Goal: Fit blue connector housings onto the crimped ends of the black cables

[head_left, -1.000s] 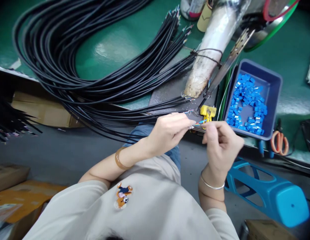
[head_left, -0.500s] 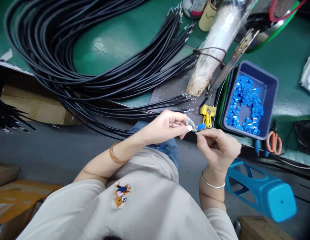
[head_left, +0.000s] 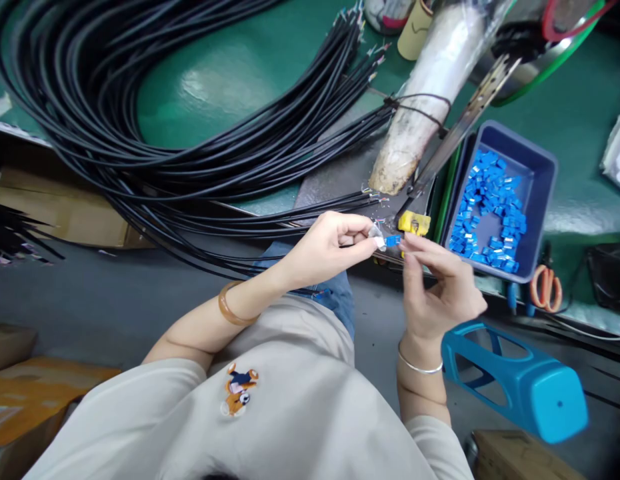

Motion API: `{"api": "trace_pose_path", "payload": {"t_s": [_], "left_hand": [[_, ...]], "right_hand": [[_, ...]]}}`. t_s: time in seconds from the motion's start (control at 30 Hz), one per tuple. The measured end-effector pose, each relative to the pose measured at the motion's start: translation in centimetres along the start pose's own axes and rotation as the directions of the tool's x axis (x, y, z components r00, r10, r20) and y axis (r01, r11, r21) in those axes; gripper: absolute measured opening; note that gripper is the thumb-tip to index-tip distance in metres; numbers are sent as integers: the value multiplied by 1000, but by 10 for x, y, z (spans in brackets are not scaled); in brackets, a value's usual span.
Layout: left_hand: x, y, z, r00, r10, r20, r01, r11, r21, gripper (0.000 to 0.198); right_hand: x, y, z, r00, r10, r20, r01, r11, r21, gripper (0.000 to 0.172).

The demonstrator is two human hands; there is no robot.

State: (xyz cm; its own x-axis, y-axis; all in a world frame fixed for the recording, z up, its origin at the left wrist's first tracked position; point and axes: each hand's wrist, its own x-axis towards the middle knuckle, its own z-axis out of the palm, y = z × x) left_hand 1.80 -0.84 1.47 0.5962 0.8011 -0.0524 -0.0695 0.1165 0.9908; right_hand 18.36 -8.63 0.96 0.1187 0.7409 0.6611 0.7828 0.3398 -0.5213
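Note:
My left hand (head_left: 330,248) is closed in a pinch around the end of a black cable (head_left: 270,230), its fingertips taped. A small blue connector (head_left: 393,240) sits on the cable's end between my two hands. My right hand (head_left: 435,283) touches the connector with thumb and forefinger, the other fingers loosely spread. Both hands hover at the bench edge above my lap. A large bundle of black cables (head_left: 140,133) loops across the green bench top (head_left: 225,87) on the left.
A dark blue tray (head_left: 543,180) with several blue connectors (head_left: 490,213) stands right of my hands. A yellow clip (head_left: 415,223) and a wrapped white post (head_left: 430,93) sit just beyond. Orange-handled scissors (head_left: 545,288) lie far right. A blue plastic stool (head_left: 515,380) stands below.
Both hands moved slightly left and up. The blue connector now sits clearly on the cable end, and my right hand's fingers have loosened from a tight pinch.

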Motion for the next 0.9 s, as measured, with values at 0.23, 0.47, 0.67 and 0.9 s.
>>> {"api": "trace_pose_path", "payload": {"t_s": [0.23,0.47,0.67,0.9], "left_hand": [[7,2,5,995,49,-84,-48,999,9,20],[14,4,5,995,1,-97,-10,996,-87,18],[18,3,6,995,11,-102,-20,996,-88,17],[16,8,6,992,6,-123,-11,999,-47,19]], "right_hand": [[5,3,12,997,-70,16,71,997,-25,20],[9,1,14,999,28,25,-28,1000,2,6],[12,1,14,995,87,41,-88,996,17,4],[15,-2,12,996,78,41,-80,995,65,11]]}}
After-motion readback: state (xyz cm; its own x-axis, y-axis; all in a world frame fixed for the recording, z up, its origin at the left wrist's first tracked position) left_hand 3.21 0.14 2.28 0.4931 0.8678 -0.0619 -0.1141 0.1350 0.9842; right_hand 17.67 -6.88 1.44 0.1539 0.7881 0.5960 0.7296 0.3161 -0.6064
